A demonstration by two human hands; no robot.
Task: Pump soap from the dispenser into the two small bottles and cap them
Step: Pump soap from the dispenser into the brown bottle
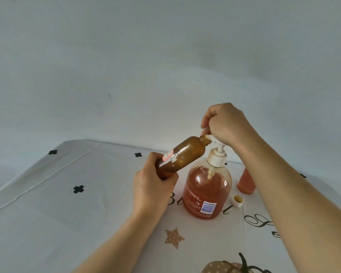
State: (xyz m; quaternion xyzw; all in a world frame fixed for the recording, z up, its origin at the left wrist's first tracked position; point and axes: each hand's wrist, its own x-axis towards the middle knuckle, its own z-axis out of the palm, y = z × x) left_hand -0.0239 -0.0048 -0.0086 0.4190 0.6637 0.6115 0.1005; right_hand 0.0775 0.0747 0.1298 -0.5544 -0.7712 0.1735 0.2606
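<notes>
Left hand (154, 186): fingers and thumb are wrapped fully round the base end of the amber bottle (185, 154), holding it clear of the tablecloth (67, 213).
Amber bottle: tilted, its long axis running from the base at 7 o'clock up to the open, uncapped neck at 2 o'clock.
Right hand (226, 123): curled down over the pump head (212, 137), with the fingers folded round it. How hard it presses cannot be told.
Dispenser (207, 192): upright on the tablecloth at 5 o'clock from the bottle's neck, and mostly full of orange soap.
Deciding relation: the bottle's mouth sits at 8 o'clock from the right hand's grip, right at the white spout tip. Whether the tip is inside the neck cannot be told.
Second bottle (245, 183): at 3 o'clock of the dispenser, orange inside, with its top hidden behind the right forearm.
Cap (237, 200): loose, open side up, just beside the dispenser at 4 o'clock.
Step, as judged: filling this bottle; capping is not yet done.
Risk, as judged: a downstroke may carry the spout off the mouth and spill soap down the neck.
</notes>
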